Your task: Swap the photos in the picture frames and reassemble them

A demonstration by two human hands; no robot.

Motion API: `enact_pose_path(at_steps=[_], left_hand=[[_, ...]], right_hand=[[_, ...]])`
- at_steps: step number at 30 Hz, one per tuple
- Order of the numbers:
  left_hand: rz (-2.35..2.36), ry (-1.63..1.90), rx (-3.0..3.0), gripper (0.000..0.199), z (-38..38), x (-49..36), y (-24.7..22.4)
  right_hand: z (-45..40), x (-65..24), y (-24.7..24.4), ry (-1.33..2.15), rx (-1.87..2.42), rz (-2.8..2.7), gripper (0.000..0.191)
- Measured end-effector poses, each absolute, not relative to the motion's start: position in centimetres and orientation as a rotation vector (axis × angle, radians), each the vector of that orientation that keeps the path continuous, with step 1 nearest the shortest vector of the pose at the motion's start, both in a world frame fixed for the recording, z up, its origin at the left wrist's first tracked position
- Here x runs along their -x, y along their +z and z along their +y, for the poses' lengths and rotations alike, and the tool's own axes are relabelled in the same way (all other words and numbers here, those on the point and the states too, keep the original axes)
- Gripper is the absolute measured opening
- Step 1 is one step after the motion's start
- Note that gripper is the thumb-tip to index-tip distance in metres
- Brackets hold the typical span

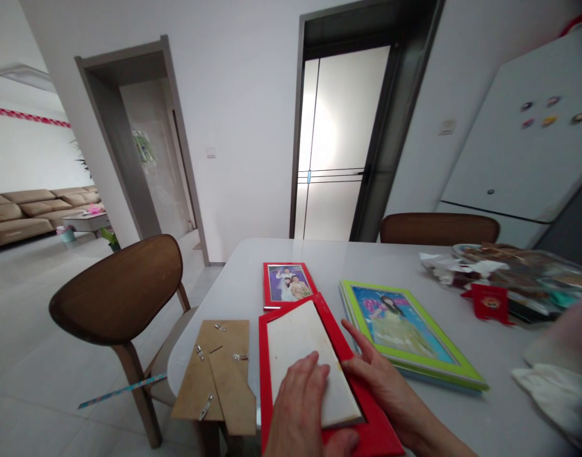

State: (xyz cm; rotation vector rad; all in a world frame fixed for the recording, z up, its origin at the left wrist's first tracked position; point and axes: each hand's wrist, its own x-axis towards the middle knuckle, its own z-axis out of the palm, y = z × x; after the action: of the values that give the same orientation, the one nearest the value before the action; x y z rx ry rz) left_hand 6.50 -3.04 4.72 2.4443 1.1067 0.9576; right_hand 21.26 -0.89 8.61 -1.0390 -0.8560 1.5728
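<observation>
A red picture frame (265, 355) lies face down near the table's front edge, a white board (295, 343) set in its opening. My left hand (300, 400) rests on this board, fingers stretched out flat. At the frame's right side, my right hand (376, 374) grips the red edge, its index finger extended. The undersides of both hands are hidden. Left of the frame is a brown backing board (190, 387) with a stand leg (231, 393) and several metal clips, overhanging the table edge.
A smaller red-framed photo (291, 284) lies behind, and a green-framed photo (405, 324) on the right. Farther right are a red packet (490, 303), crumpled tissue (455, 270) and plastic-wrapped things. Brown chairs (124, 289) stand left and behind the white table (367, 257).
</observation>
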Motion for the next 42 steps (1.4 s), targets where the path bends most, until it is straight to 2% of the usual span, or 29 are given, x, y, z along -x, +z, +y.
enact_pose_path(at_steps=[5, 9, 12, 15, 19, 24, 31, 33, 37, 40, 42], left_hand=[[1.100, 1.123, -2.465, 0.046, -3.0, -6.1, 7.0], [1.472, 1.389, -1.940, 0.040, -3.1, -2.2, 7.6], [1.569, 1.426, -1.497, 0.042, -2.9, 1.4, 6.6], [1.586, 1.386, -1.358, 0.046, -2.7, 4.1, 4.5], [1.834, 1.145, -1.572, 0.045, -2.9, 5.5, 2.8], [2.097, 0.731, -1.923, 0.040, -3.4, 5.4, 3.1], [2.036, 0.685, -2.264, 0.035, -3.3, 5.4, 2.8], [1.939, 0.744, -2.374, 0.038, -3.4, 5.1, 2.5], [1.654, 0.741, -2.552, 0.054, -3.6, 3.6, 1.9], [1.558, 0.701, -2.594, 0.061, -3.4, 2.5, 1.2], [1.550, 0.733, -2.580, 0.063, -3.0, 2.0, 0.8]], right_hand=[[-0.2, -21.9, 7.7, 1.415, 1.232, -1.099, 0.081], [1.1, -23.5, 5.5, 1.016, 1.577, -1.422, 0.066], [1.7, -24.4, 4.3, 0.716, 1.748, -1.639, 0.054], [1.8, -24.6, 3.5, 0.543, 1.809, -1.770, 0.048], [1.9, -24.6, 2.7, 0.333, 1.856, -1.894, 0.045], [1.8, -24.7, 2.1, 0.213, 1.899, -2.006, 0.042], [1.1, -23.9, 3.3, 0.098, 1.795, -1.955, 0.036], [1.1, -22.6, 3.8, 0.197, 1.650, -1.896, 0.036], [1.6, -18.6, 3.5, 0.846, 1.428, -1.671, 0.041], [2.4, -15.3, 2.7, 1.290, 1.252, -1.355, 0.053], [2.9, -13.8, 2.8, 1.439, 1.119, -1.170, 0.063]])
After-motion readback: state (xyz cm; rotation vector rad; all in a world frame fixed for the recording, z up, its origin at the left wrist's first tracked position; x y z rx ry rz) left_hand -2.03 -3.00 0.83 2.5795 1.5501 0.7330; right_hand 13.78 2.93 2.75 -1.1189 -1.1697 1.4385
